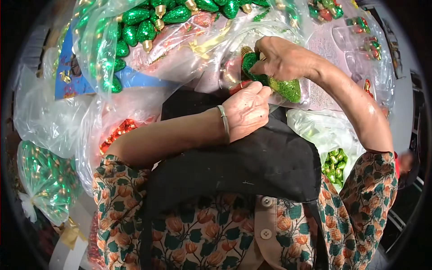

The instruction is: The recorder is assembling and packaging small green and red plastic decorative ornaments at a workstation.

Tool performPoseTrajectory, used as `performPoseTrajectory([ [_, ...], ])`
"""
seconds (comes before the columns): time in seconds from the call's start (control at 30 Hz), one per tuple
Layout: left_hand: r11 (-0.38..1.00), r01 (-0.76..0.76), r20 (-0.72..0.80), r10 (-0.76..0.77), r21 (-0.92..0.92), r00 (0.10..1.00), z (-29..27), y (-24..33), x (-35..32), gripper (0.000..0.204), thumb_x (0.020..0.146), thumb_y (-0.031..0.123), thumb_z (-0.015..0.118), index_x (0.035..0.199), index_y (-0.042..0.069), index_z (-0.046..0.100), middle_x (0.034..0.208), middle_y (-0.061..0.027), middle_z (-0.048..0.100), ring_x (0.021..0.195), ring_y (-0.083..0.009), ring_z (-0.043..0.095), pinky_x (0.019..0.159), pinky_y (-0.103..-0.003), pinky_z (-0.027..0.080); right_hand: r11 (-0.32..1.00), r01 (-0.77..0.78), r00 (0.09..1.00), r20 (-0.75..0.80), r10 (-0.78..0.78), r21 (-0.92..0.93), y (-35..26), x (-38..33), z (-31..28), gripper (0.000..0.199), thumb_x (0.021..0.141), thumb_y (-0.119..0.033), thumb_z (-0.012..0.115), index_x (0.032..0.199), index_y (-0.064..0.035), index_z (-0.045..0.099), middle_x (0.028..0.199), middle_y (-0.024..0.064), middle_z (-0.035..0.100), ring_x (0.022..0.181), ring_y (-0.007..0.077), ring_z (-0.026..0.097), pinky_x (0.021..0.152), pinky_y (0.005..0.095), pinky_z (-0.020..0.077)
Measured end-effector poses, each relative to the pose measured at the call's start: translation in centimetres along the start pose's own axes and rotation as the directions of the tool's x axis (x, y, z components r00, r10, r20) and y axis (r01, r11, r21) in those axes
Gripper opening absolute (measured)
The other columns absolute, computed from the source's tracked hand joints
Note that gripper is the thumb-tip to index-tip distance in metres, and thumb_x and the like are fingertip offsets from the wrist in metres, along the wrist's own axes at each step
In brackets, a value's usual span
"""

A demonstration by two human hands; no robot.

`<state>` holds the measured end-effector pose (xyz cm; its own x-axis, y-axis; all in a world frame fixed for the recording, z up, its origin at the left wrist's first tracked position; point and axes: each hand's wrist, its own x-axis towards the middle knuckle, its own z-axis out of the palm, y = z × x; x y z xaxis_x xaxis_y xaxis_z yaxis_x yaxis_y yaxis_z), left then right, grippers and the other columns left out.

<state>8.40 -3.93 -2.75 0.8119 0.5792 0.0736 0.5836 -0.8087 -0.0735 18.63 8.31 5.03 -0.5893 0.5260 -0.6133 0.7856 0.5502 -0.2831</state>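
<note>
In front of my chest, three glittery light-bulb-shaped ornaments lie close together under my hands. One is a dark green ornament (249, 64) with a ribbed gold cap, one a lime green ornament (289, 91), and one a red ornament (239, 87), mostly covered. My right hand (288, 58) reaches over from the right, fingers curled in a pinch beside the dark green one and above the lime one. My left hand (246, 108), with a silver bangle at its wrist, is closed, its fingertips pinched just below the red and lime ornaments. What either pinch holds is hidden or too small to make out.
Many green ornaments (146, 30) with gold caps lie in clear plastic at the back. Finished-looking mixed clusters (373, 47) sit in clear trays at right. Bags hold red ornaments (119, 132), lime ornaments (335, 165) and green ones (47, 180). A black apron (234, 164) covers my lap.
</note>
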Motion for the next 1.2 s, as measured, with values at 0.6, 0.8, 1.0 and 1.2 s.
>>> performPoseTrajectory([
  [0.6,0.991,-0.124,-0.081,0.119,-0.051,0.990,0.7,-0.9,-0.2,0.013,0.070,0.016,0.053,0.074,0.005,0.058,0.072,-0.0035,0.056,0.078,-0.0177,0.052,0.071,-0.027,0.038,0.852,0.484,0.869,0.226,-0.441,-0.201,-0.2,-0.2,-1.1,0.029,0.068,-0.013,0.067,0.090,0.0029,0.056,0.074,0.0191,0.057,0.066,0.0371,0.055,0.061,0.0407,0.0434],
  [0.8,0.983,-0.183,-0.073,0.182,-0.007,0.981,0.6,-1.3,0.4,0.022,0.074,0.015,0.053,0.087,0.000,0.062,0.084,-0.0097,0.061,0.092,-0.0207,0.055,0.083,-0.031,0.040,0.753,0.524,0.810,-0.040,-0.585,-0.397,0.5,0.5,2.3,0.023,0.068,-0.010,0.062,0.088,0.0013,0.058,0.079,0.0145,0.061,0.070,0.0354,0.060,0.061,0.0413,0.0482],
  [1.0,0.887,0.188,-0.246,-0.312,-0.423,0.918,1.8,-0.6,1.2,0.024,0.085,0.008,0.049,0.103,-0.001,0.060,0.102,-0.0155,0.061,0.105,-0.0310,0.054,0.092,-0.039,0.040,0.676,0.484,0.702,-0.214,-0.679,-0.556,-0.8,0.5,3.6,0.018,0.069,-0.010,0.060,0.083,0.0013,0.059,0.077,0.0147,0.061,0.071,0.0347,0.061,0.061,0.0407,0.0497],
  [1.2,0.823,0.192,-0.160,-0.321,-0.534,0.934,2.8,-0.9,1.8,0.026,0.086,0.011,0.049,0.109,0.000,0.057,0.109,-0.0147,0.058,0.108,-0.0322,0.051,0.091,-0.041,0.041,0.758,0.390,0.712,-0.350,-0.608,-0.523,0.7,0.2,3.2,0.022,0.069,-0.010,0.063,0.087,0.0007,0.058,0.074,0.0154,0.061,0.069,0.0297,0.063,0.060,0.0373,0.0505],
])
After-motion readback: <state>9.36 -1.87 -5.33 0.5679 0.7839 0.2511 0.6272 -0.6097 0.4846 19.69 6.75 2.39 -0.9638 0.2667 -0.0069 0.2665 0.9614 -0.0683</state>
